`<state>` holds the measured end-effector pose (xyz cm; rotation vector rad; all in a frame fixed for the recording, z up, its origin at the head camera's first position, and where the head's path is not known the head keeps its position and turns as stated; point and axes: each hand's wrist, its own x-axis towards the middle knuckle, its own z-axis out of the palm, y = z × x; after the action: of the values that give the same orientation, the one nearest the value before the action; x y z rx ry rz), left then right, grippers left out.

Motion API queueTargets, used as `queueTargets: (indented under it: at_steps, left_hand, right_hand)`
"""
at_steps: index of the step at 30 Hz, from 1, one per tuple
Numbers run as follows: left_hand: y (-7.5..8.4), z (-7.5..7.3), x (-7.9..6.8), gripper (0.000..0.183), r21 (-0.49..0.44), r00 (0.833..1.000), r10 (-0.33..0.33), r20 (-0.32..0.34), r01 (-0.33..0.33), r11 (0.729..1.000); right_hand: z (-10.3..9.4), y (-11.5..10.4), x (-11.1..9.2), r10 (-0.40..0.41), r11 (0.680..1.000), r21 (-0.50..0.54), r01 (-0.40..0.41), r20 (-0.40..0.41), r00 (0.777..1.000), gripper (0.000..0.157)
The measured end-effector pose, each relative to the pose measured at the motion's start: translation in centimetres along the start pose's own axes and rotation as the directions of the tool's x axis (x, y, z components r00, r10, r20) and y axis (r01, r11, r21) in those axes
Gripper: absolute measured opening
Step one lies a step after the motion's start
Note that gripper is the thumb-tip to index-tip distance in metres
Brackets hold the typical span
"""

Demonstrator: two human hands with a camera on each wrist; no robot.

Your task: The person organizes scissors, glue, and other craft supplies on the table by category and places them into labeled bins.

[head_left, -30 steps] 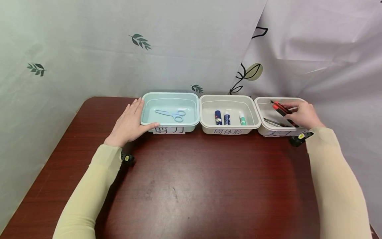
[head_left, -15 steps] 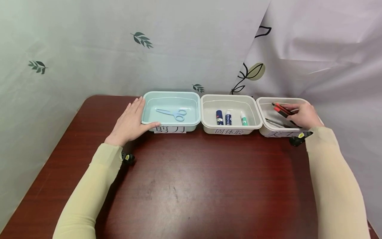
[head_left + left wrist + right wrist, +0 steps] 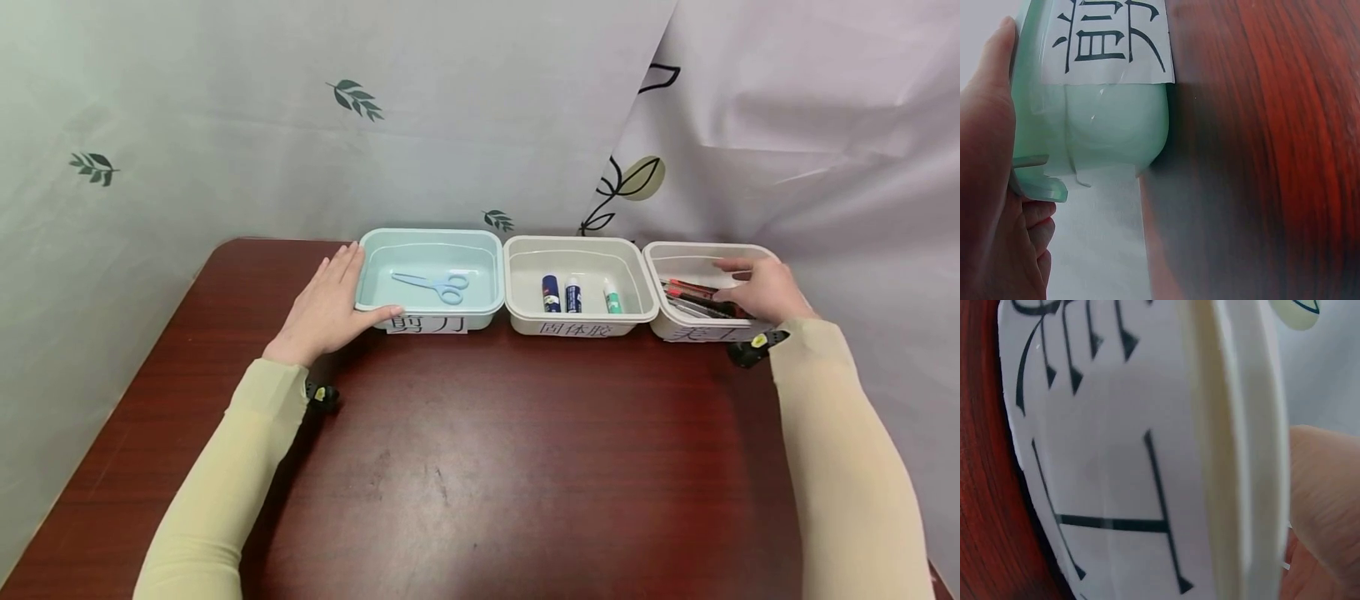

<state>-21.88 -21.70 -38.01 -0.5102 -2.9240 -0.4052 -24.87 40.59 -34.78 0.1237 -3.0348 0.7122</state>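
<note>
My left hand point(image 3: 322, 308) rests on the left end of a light blue bin point(image 3: 427, 252), fingers straight along its side and thumb on the front rim. Blue scissors point(image 3: 437, 286) lie inside that bin. In the left wrist view, the bin's labelled front point(image 3: 1107, 119) shows beside the hand. At the far right, my right hand point(image 3: 768, 292) hovers inside a cream bin point(image 3: 686, 260), thumb and fingers apart. Below its fingers lie several utility knives point(image 3: 701, 305), red, black and silver, partly hidden by the hand. The right wrist view shows mostly that bin's label point(image 3: 1110, 475).
Between the two bins stands another cream bin point(image 3: 573, 252) holding a dark blue glue stick point(image 3: 551, 293), a blue and white glue stick point(image 3: 573, 296) and a green and white one point(image 3: 612, 297). A dark red wooden table point(image 3: 510, 450) carries the row. A patterned cloth point(image 3: 480, 108) hangs behind.
The red and black utility knives have gone from the right hand's grip down into the right bin. Its fingers have parted. The left hand stays in place.
</note>
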Motion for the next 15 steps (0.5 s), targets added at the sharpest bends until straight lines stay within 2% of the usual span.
queueTargets:
  at_steps: [15]
  left_hand:
    - [-0.1, 0.1, 0.0, 0.111, 0.0, 1.0, 0.007, -0.007, -0.007, 1.0]
  right_hand:
    - [-0.8, -2.7, -1.6, -0.016, 0.998, 0.059, 0.02, -0.066, 0.998, 0.062]
